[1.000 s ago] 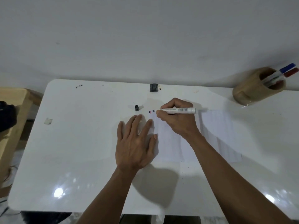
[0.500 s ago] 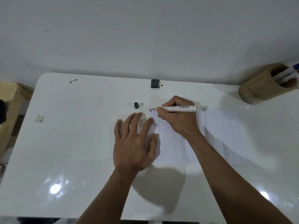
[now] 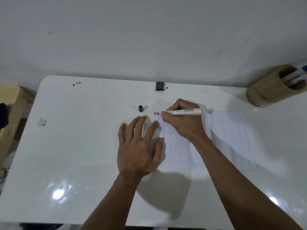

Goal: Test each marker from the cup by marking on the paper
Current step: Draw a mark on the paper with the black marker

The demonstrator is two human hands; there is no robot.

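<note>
Currently the right hand (image 3: pixel 184 125) has its grip closed around a white marker (image 3: pixel 182 112), held nearly horizontal, tip pointing left and touching the top-left corner of the paper (image 3: pixel 232 135). Short blue and red marks (image 3: pixel 155 113) sit just left of the tip, side by side, with a dark mark right at the tip. Left hand (image 3: pixel 137 150) lies flat, palm down, fingers spread, holding nothing; thumb and index side rest on the paper's left edge, other fingers on the bare table (image 3: pixel 74 146). Paper lies flat near table centre, extending right, partly hidden under the right forearm. Small black marker cap (image 3: pixel 140 108) stands on the table just left of the marks, apart from both hands. Wooden cup (image 3: pixel 272 87) sits at the far right table edge near the wall, well apart from the hands, with more markers (image 3: pixel 295 77) inside, a blue end showing; exact count cannot be told. Black clip-like object (image 3: pixel 159 86) sits at the far table edge. Small tape scrap (image 3: pixel 42 122) lies on the table's left side. Wooden furniture (image 3: pixel 11 103) stands beside the table at left.
</note>
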